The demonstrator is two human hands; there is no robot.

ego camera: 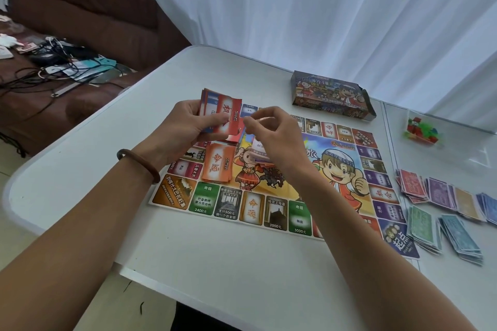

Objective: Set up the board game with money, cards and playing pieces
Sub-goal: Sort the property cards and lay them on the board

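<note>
Fingers (192, 109) of the left hand (180, 129) were curled round a red card stack (220, 113), held above the far left corner of the game board (269, 212). The right hand (271, 134) pinched that stack's right edge between thumb and forefinger. Below, an orange card pile (217, 165) lay on the board. Money stacks (441, 212) lay to the right on the worktop (215, 263), with the playing pieces (421, 129) farther off.

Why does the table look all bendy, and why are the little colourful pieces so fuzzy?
Head view: the wide-angle lens bends the straight edge of the table into a curve; head view: the playing pieces sit near the side of the frame, where the picture smears and goes soft; head view: daylight through the white curtain is soft and even, so shadows stay faint.
</note>
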